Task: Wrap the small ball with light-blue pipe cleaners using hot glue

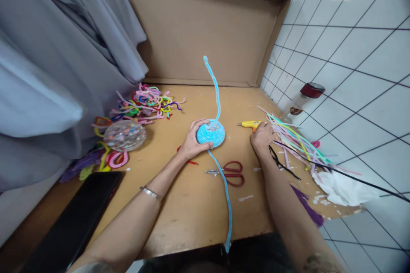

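My left hand (194, 138) is wrapped round a ball coiled in light blue pipe cleaner (210, 135), near the middle of the table. One blue strand (217, 94) rises from its top, and another (226, 192) hangs down past the table's front edge. To the right, my right hand (263, 134) is closed round the handle of a yellow glue gun (250, 124), whose nozzle points left towards the ball. Red-handled scissors (233, 173) lie in front of the ball, partly under the lower strand. A short red piece (192, 162) lies by my left wrist.
Colourful pipe cleaners (147, 102) pile up at the back left beside a clear speckled ball (124, 135). A black phone (80, 213) lies front left. Straight pipe cleaners (294, 136), a red-lidded jar (303, 101), a black cord (339, 169) and white tissue (342, 187) are right. Cardboard (208, 30) stands behind.
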A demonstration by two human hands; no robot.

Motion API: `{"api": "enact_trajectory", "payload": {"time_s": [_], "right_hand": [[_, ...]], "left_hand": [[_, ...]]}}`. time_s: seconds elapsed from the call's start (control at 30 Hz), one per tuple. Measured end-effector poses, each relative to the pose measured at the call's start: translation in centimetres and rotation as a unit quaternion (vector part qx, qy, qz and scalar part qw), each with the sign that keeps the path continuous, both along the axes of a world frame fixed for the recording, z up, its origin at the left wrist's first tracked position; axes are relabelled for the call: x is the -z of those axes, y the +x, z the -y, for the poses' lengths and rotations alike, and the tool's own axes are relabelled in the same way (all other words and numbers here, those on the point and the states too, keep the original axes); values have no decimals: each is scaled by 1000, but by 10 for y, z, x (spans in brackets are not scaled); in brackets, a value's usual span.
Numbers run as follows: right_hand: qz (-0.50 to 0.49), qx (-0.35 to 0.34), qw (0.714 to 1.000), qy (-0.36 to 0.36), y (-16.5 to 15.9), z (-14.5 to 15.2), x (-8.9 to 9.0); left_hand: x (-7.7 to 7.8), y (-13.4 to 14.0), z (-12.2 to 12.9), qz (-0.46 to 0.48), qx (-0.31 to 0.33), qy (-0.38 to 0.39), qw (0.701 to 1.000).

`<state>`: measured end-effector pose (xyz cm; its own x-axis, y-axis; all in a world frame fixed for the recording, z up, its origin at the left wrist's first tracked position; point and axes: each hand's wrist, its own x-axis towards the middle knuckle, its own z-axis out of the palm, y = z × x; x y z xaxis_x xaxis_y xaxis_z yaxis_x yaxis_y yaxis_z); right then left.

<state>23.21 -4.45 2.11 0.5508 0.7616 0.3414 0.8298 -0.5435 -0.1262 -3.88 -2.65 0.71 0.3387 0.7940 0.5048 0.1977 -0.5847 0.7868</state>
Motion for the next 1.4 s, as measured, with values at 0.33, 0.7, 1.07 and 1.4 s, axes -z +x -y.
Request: {"api": "enact_trajectory", "payload": {"time_s": [0.33, 0.7, 1.07, 1.4], "right_hand": [[-453, -279, 822, 203, -50, -7, -14], [-768, -312, 548, 114, -94, -41, -2], [-779, -317, 534, 93, -97, -46, -11], [-766, -309, 553, 109, -96, -45, -16]], "left_hand": [[0, 2, -2, 1, 51, -3, 999], [0, 5, -8, 43, 84, -23, 995], [1, 16, -14, 53, 81, 11, 995], [5, 15, -15, 55, 79, 24, 995]]}}
